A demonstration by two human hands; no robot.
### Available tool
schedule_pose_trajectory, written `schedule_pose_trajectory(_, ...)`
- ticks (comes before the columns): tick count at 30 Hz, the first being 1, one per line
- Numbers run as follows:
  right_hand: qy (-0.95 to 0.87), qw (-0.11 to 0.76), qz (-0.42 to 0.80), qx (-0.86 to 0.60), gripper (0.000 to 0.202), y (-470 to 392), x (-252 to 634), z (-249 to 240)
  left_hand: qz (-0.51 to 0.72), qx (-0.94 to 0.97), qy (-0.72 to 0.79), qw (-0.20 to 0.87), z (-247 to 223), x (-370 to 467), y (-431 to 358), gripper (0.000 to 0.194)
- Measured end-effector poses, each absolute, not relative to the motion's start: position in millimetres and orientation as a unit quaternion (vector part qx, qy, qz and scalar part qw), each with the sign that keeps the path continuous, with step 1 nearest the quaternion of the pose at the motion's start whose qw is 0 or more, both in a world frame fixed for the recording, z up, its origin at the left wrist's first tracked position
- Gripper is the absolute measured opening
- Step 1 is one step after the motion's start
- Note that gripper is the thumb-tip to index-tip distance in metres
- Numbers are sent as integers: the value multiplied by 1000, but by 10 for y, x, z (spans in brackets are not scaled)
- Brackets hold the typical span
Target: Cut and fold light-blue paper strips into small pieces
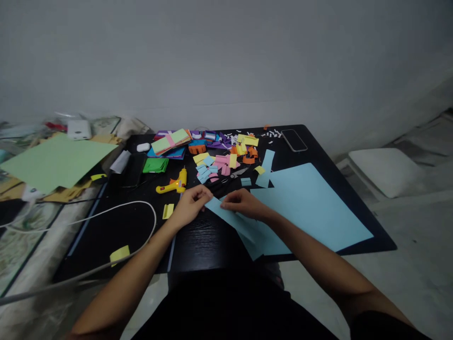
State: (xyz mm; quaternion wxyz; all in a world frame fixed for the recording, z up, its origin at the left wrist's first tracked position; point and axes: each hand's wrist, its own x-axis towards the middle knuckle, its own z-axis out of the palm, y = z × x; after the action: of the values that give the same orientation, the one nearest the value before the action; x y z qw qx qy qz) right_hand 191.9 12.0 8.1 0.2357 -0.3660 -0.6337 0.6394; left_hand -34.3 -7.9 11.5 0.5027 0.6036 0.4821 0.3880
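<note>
A light blue paper strip runs diagonally below my hands, its lower end by the front table edge. My left hand pinches the strip's upper left end. Curled over the strip, my right hand has its thumb and fingers together at the paper's upper edge. A large light blue sheet lies under my right forearm. Scissors rest just beyond my hands, beside small folded pink and blue paper pieces. A shorter blue strip lies behind the large sheet.
A yellow glue gun sits left of my hands. A white cable loops across the table's left side. Stacked coloured papers and a phone lie at the back. A green sheet covers clutter at the far left.
</note>
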Motion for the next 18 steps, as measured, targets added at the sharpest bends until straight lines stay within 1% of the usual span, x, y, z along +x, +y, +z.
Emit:
schedule_pose_trajectory(4,-686,175,609,-358,30,81,2177,190,417,569,541,458,140,-606,-309,26)
schedule_pose_trajectory(8,-671,152,619,-379,33,65,2346,158,381,578,586,421,58,-790,-558,25)
schedule_pose_trajectory(10,-671,155,612,-390,33,57,2348,114,352,623,610,342,24,-792,-659,19)
schedule_pose_trajectory(12,-689,162,586,-395,33,50,2315,72,341,677,612,227,2,-730,-743,13)
schedule_pose_trajectory(14,-712,162,558,-394,30,44,2273,41,336,731,575,151,-24,-623,-813,22)
schedule_pose_trajectory(18,-760,156,488,-399,18,44,2233,-5,281,826,472,125,-139,-420,-896,35)
